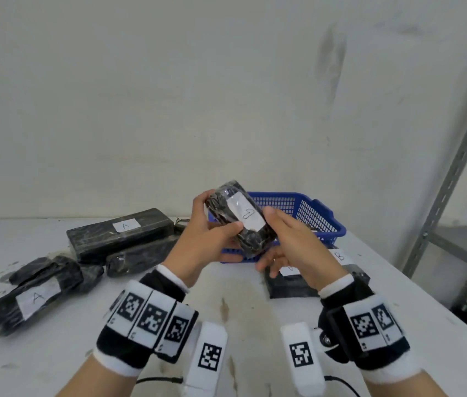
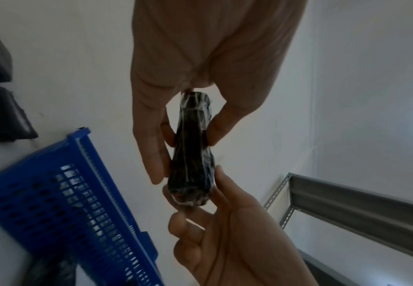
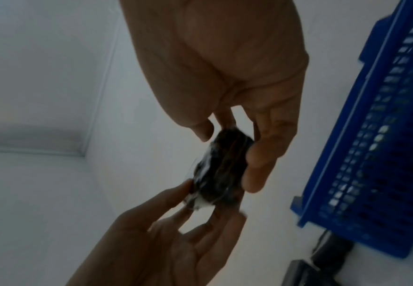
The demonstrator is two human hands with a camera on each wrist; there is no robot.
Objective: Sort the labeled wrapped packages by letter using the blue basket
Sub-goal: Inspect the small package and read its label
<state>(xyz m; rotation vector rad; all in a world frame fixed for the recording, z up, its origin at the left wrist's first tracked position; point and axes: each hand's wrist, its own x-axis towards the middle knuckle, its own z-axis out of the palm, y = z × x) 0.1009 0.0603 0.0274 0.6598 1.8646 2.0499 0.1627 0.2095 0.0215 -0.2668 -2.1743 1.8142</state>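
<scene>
Stained white table [image 1: 240, 316] against bare wall, both hands' fingers [image 1: 228, 226] clamped on wrapped package [image 1: 238, 216].

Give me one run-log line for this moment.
left hand: grips black wrapped package with white label | right hand: holds same package | above blue plastic mesh basket | letter unclear

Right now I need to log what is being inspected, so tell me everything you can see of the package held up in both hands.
The held package is a small, dark oblong bundle in shiny clear film, tilted in the air in front of the blue basket. A white paper label on its upper face bears a handwritten mark I cannot read. The left hand grips its left side; the right hand holds its right edge.
</scene>
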